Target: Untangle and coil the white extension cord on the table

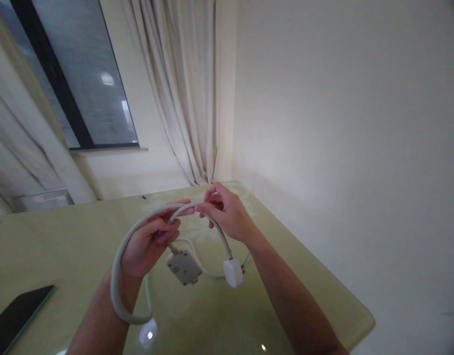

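Observation:
A thick off-white power cord (120, 261) is looped above the table, its large bend hanging over my left wrist. My left hand (147, 246) is closed round part of the cord, with some fingers reaching along it. Near the top of the loop, my right hand (227, 212) pinches the cord between thumb and fingers. From the right end hangs a white plug (233, 273), its prongs facing right. Below my left hand is a boxy off-white socket block (185, 266), joined to the cord, its underside showing. More cord curves behind the block and plug.
The pale green glossy table (304, 296) has a rounded corner at right. A dark flat tablet-like object (21, 315) lies at lower left. A tiny black item (144, 197) sits near the far edge. Beyond are a wall (341, 123), curtains (182, 88) and a window (90, 74).

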### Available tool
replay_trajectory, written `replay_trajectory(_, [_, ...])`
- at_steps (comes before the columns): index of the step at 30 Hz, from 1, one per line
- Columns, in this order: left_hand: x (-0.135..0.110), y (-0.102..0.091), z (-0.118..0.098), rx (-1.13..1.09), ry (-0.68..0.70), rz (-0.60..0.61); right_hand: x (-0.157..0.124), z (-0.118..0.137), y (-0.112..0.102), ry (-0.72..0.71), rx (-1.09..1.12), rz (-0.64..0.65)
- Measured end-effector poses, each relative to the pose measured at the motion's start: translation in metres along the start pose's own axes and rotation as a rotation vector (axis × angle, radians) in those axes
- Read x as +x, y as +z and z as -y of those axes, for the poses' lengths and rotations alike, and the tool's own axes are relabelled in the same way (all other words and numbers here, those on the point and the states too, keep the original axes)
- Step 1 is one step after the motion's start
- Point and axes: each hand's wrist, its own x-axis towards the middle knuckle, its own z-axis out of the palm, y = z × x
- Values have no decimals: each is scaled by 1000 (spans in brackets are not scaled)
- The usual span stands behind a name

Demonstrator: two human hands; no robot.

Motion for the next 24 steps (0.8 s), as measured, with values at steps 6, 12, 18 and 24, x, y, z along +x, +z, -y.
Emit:
replay_trajectory(6, [5,-8,0,-127,-6,-81,-2,0,-11,-48,140,223])
replay_trajectory(12, [7,-7,1,-57,-12,-99,-4,2,-9,-291,-289,277])
replay_trajectory(18, [4,-17,0,428,111,52,-11,5,-10,-490,-396,58])
replay_trajectory(24, [3,-42,-7,785,192,-71,-30,-14,-46,-178,-130,-313])
